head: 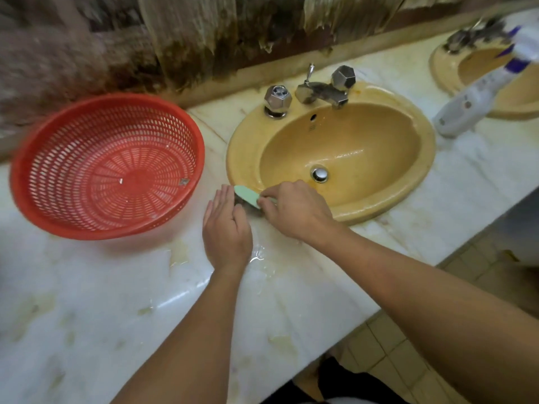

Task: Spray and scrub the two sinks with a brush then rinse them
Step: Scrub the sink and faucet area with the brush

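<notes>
A yellow oval sink sits in the marble counter, with a chrome tap at its back and a drain in the bowl. My right hand grips a pale green brush at the sink's near left rim. My left hand lies with straight fingers beside the brush head, touching or nearly touching it. A second yellow sink shows at the far right. A white spray bottle with a purple trigger leans between the two sinks.
A red plastic basket stands on the wet, stained marble counter to the left of the sink. The wall behind is dark and stained. The counter's front edge runs diagonally at the right, with tiled floor below.
</notes>
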The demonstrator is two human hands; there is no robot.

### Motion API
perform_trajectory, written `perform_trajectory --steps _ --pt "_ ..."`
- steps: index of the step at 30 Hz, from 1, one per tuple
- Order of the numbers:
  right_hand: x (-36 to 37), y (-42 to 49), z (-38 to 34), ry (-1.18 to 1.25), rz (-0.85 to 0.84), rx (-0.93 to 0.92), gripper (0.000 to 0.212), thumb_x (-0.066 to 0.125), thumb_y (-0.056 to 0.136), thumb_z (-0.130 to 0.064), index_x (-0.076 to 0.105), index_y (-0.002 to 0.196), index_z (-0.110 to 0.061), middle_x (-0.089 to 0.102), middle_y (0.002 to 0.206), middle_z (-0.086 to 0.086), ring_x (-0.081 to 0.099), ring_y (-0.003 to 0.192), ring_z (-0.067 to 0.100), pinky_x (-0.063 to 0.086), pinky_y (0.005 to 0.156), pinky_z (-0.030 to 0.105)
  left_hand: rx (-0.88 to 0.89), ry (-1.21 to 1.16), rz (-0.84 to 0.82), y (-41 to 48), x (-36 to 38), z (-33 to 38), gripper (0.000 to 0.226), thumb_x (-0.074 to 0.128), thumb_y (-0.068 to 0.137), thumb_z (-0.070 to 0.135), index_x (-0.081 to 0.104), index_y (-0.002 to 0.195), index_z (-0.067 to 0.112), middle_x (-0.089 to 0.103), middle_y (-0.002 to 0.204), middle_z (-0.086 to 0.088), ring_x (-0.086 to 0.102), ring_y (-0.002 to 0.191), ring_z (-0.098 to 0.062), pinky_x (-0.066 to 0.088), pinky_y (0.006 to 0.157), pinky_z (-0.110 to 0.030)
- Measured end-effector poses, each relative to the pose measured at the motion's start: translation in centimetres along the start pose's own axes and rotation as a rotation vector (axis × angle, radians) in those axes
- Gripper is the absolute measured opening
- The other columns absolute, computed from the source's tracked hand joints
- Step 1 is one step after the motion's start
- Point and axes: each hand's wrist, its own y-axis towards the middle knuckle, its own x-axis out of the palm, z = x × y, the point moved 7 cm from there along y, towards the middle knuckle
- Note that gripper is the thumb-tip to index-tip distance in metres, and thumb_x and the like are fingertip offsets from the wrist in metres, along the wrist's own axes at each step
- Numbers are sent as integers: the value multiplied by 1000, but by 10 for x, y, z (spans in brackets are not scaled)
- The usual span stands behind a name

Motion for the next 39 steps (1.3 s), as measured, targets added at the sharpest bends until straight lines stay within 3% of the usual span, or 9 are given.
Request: perform_trajectory --steps 6,10,13,17,20,23,27,34,39 --pt "-10 8 32 89 -66 176 29 53 89 -37 76 104 -28 65 90 10 62 96 32 52 76 34 122 99 -81 2 7 9 54 30 100 29 56 146 19 47 156 6 32 150 -9 15 126 -37" --pt "-45 -12 94 -132 -243 308 75 32 51 -68 65 85 -10 62 90 13 57 87 34 41 69 31 479 348 -249 -14 28 30 49 34 103 32 53 148 25 45 156 11 25 153 -12 12 126 -45" --pt "-83 -46 145 -253 -142 526 62 45 78 -67 65 96 -11 58 85 9 55 81 33 42 65 34 656 397 -324 -24 42 41 48 33 105 33 53 148 22 46 156 10 28 152 -14 12 126 -44" --pt "-73 -43 124 -286 -82 534 37 50 99 -50 58 106 -14 57 99 6 50 86 30 38 68 34 608 378 -324 -19 47 42 51 29 107 31 49 151 16 42 159 5 23 154 -13 12 127 -39" --pt "-33 -19 76 29 -324 323 28 58 89 -35 66 94 -8 59 86 6 57 82 28 42 63 29 427 315 -237 -10 39 32 49 34 106 21 43 153 8 37 162 -4 19 155 -15 10 128 -35" --pt "-44 -7 74 34 -504 384 28 68 84 -35 63 83 -8 56 81 6 53 68 25 41 57 27 319 244 -215 -4 36 27 50 37 106 15 38 155 6 33 164 -7 16 156 -16 9 128 -34" --pt "-70 9 98 -357 -243 424 16 64 88 -29 60 99 -18 59 103 4 52 85 27 41 70 31 314 223 -240 -3 37 28 51 35 106 17 37 156 7 30 165 -6 13 156 -15 12 128 -36" --pt "-35 -63 96 28 -14 118 29 58 93 -48 71 119 -45 72 92 1 62 91 21 46 69 30 449 277 -287 -8 45 33 48 33 105 22 51 147 8 39 161 -4 18 156 -17 11 128 -36" --pt "-37 -103 194 -3 22 213 31 51 95 -54 68 102 -30 62 66 -8 58 62 12 37 51 29 459 277 -314 -11 45 38 49 32 106 26 50 149 11 37 162 1 14 156 -13 8 128 -36"
